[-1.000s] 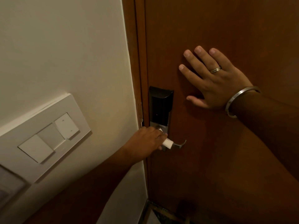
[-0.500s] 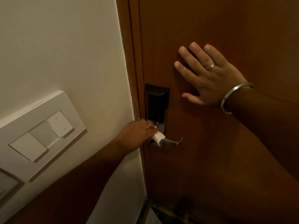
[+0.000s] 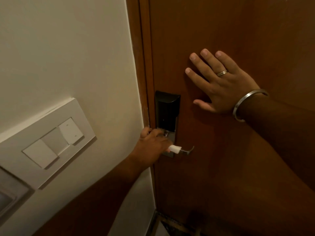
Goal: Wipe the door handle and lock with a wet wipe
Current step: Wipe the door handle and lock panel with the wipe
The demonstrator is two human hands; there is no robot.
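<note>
Two bare forearms reach in from below. The left hand point(image 3: 153, 143) is closed around a white wet wipe point(image 3: 174, 149), pinching it onto the metal door handle point(image 3: 186, 150) at the foot of the black lock point(image 3: 167, 110). Farther up, the right hand point(image 3: 221, 84) lies flat on the brown door point(image 3: 238, 31), fingers point(image 3: 201, 65) spread, holding nothing.

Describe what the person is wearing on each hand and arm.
The right hand has a silver band ring on one finger and a plain silver metal bangle at the wrist. The left hand shows no jewellery. Both forearms are bare; no sleeves show.
</note>
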